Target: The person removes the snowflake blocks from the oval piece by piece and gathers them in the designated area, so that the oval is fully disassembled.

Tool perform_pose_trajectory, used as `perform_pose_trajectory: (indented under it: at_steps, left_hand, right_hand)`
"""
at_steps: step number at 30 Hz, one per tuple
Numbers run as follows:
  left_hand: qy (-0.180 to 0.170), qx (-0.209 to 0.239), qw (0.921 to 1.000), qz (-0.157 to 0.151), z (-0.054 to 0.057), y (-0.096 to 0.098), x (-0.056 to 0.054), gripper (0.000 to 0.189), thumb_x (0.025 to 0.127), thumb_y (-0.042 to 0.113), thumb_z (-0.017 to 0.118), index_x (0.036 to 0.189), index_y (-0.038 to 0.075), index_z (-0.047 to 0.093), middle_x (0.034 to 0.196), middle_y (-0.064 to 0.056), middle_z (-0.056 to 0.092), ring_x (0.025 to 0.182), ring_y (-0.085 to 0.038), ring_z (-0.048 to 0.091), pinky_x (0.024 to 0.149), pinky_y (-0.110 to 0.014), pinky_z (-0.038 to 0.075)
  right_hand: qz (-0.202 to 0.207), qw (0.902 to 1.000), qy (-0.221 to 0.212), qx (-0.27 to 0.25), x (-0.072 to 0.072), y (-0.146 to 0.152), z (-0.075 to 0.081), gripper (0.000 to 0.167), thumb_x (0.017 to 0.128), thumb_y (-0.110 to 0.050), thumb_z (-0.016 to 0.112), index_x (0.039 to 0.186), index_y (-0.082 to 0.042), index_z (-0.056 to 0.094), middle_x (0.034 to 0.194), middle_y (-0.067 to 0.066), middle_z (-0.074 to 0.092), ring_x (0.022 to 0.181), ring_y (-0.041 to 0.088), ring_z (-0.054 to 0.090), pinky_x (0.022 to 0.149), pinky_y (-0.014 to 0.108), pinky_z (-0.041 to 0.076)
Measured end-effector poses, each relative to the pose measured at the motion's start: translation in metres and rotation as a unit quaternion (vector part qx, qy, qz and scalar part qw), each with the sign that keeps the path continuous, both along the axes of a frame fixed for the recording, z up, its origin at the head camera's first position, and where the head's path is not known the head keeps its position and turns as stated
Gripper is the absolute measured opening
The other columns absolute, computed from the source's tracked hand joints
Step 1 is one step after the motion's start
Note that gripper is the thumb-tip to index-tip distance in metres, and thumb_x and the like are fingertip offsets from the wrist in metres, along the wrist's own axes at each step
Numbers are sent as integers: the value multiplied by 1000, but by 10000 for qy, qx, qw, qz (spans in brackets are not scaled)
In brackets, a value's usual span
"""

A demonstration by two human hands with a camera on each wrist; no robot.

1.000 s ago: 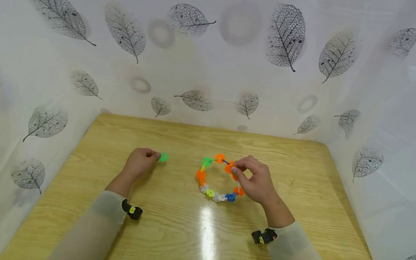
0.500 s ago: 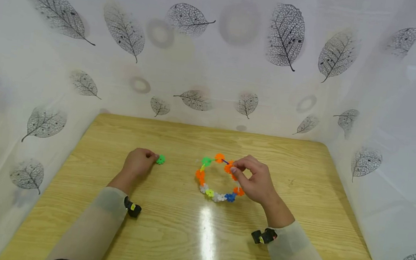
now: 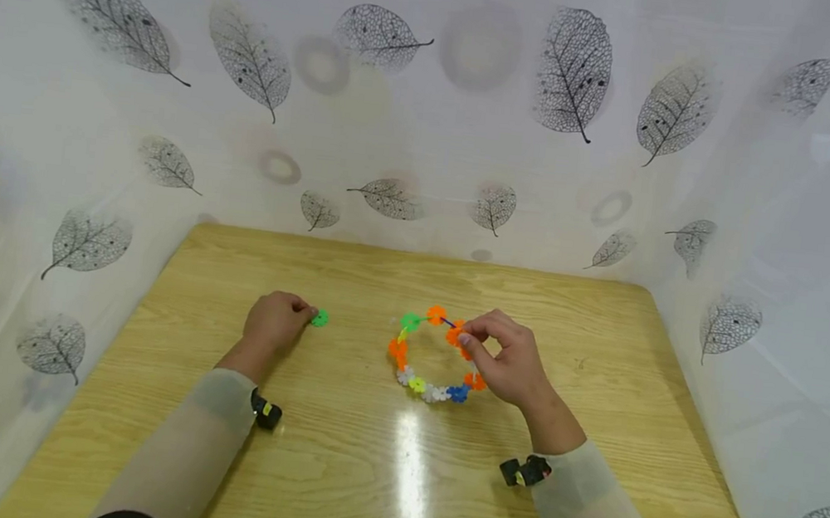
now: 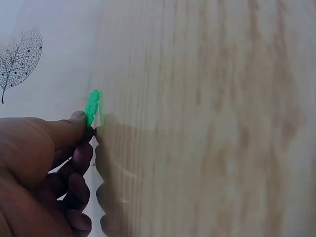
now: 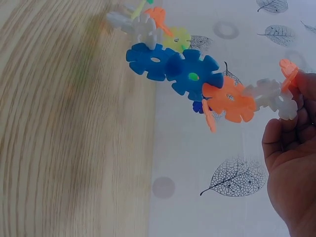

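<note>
Notched plastic discs in both hands above the counter. In the head view we saw a ring point(image 3: 417, 384) of flower-shaped discs, orange, green, yellow, blue and grey-white, with a thin dark-blue piece seen edge-on near its far side. The right-wrist view showed their smooth, lobed faces: two blue discs point(image 5: 195, 76) overlapped, each with an oval hole at its centre, beside an orange disc point(image 5: 229, 101) and a grey-white cluster point(image 5: 269, 94). Neighbouring discs met at various angles, some face-on and some edge-on.

The counter point(image 3: 336, 452) was glossy and wood-grained, with rounded far corners and a bright streak of reflected light. Behind its far edge and along its sides we found a pale curtain point(image 3: 426, 143), printed with dark, net-veined leaves.

The left hand point(image 3: 275, 322) pinched a single green disc point(image 3: 320, 318) between thumb and forefinger, its other fingers curled beneath; in the left-wrist view the disc stood nearly edge-on. The right hand point(image 3: 506, 358) had thumb and forefinger closed on the ring at its upper right. We placed the ring about midway between the counter's left and right edges, nearer the far edge than the near one, directly left of the right hand. The green disc lay between the left hand and the ring, well apart from the latter. Whether the ring's lower side or the green disc touched the counter, we could not tell.
</note>
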State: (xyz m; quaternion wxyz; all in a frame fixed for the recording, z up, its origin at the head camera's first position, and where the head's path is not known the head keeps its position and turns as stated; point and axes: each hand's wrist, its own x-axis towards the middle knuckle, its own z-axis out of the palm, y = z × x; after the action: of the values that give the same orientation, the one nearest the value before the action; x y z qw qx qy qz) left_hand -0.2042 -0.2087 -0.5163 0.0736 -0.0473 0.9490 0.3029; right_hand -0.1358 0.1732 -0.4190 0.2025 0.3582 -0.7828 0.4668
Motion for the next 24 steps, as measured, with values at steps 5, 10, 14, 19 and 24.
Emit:
perform_pose_trajectory:
  at_steps: [5,10,14,19,24]
  left_hand:
    - [124,67,9998,123,-1,0,1,36,105,38,63,110,6,79,111,-13,76,101,-35,69,90,-53,54]
    - [188,156,9994,238,0,0,4,36,104,39,63,110,7,79,110,-13,76,98,-34,68,87,-51,54]
    - [218,200,9992,255,1,0,4,38,104,40,63,111,6,78,109,-13,76,97,-34,69,86,-51,54]
    - [246,445,9984,241,3,4,7,38,105,40,63,113,6,78,111,-13,75,100,-33,68,87,-50,54]
    - [322,819,9960,135,11,23,13,37,104,40,65,112,7,78,111,-11,75,102,-31,67,89,-49,54]
  right_hand:
    - [-23,10000,14,10,-9,4,-18,20,81,20,74,86,0,72,78,9,67,74,23,60,69,34,51]
    - [-52,9999,-118,75,-16,10,-33,21,85,13,76,89,-7,74,81,2,68,78,18,61,72,30,51]
    - [-18,9997,-226,96,-17,13,-33,18,90,7,75,92,-11,75,83,-2,68,80,15,61,74,29,52]
    - [-44,9997,-212,101,-17,13,-33,19,88,8,76,92,-10,75,83,-1,69,80,16,61,73,31,52]
    - [-81,9999,-100,60,-15,8,-29,21,83,16,76,89,-4,74,80,5,68,76,21,61,70,36,52]
